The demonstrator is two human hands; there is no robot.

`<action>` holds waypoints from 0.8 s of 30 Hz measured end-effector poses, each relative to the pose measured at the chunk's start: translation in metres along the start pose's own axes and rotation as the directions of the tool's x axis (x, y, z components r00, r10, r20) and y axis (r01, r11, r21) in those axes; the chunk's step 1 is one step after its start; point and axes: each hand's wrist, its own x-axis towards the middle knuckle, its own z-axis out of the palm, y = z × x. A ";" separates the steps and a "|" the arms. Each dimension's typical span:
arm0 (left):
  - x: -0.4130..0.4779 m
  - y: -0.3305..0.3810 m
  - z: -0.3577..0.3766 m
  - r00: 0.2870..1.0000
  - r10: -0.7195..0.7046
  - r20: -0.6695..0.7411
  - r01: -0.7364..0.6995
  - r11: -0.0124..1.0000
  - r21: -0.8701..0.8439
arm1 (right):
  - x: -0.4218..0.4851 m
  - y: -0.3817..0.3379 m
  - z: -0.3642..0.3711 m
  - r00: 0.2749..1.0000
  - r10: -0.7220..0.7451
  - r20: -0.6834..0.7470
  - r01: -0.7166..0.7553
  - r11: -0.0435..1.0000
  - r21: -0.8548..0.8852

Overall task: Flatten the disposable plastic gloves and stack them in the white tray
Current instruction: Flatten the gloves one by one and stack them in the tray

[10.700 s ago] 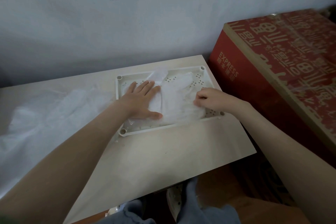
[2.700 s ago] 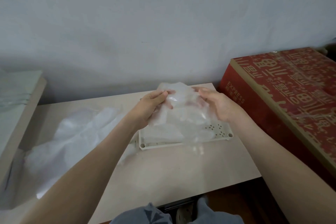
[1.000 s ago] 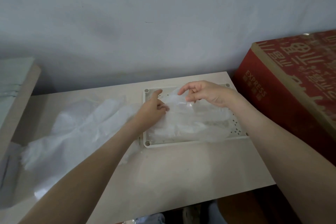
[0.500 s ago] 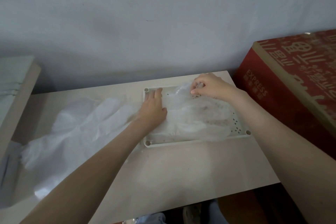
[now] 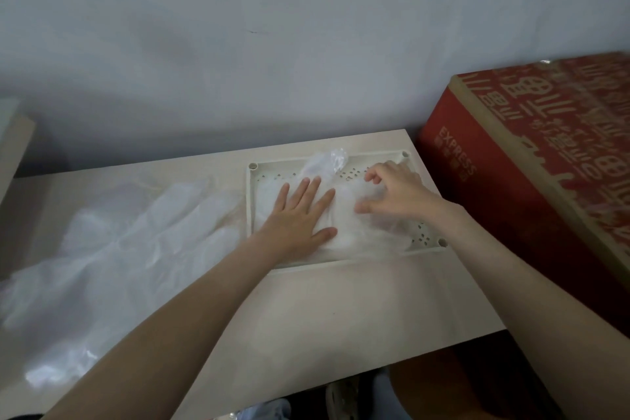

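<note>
Basically: wooden table (image 5: 341,310), loose glove pile (image 5: 112,249) on its left side, white tray (image 5: 250,215) on its right. Top glove (image 5: 354,232) lies in the tray. Left hand (image 5: 300,215) flat, fingers spread, pinning it. Right hand (image 5: 399,194) fingers curled, grasping nothing, pressing plastic. Sweep outward toward the crumpled tip (image 5: 329,160); keep the left pinned.

dim, soft daylight | slight blur (edges worst) | wide-angle warp
</note>
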 end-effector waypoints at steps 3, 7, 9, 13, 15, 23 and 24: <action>0.003 0.000 0.003 1.000 0.008 0.010 -0.008 1.000 0.021 | 0.000 -0.004 0.015 0.998 -0.068 0.004 0.068 0.994 -0.085; 0.007 -0.002 0.006 1.000 -0.002 0.001 0.002 1.000 0.018 | 0.005 -0.005 0.032 0.990 -0.138 0.004 0.136 0.967 -0.214; 0.006 -0.002 0.007 1.000 -0.002 -0.006 0.002 1.000 0.002 | 0.008 -0.005 0.033 0.988 -0.149 -0.039 0.139 0.972 -0.190; 0.006 -0.004 0.009 1.000 0.009 -0.008 -0.009 1.000 -0.008 | 0.015 -0.001 0.022 0.987 -0.062 -0.145 0.060 0.998 -0.021; 0.006 -0.005 0.008 1.000 0.011 -0.011 -0.011 1.000 -0.006 | 0.018 0.000 0.015 0.985 -0.005 -0.175 0.018 0.997 0.071; 0.004 -0.006 0.005 1.000 0.014 0.003 -0.014 1.000 0.007 | 0.022 0.002 -0.001 0.906 0.094 -0.412 -0.055 0.993 0.106; 0.004 -0.006 0.006 1.000 0.014 0.001 -0.014 1.000 0.009 | 0.020 -0.001 0.000 0.897 0.042 -0.440 -0.018 0.998 0.058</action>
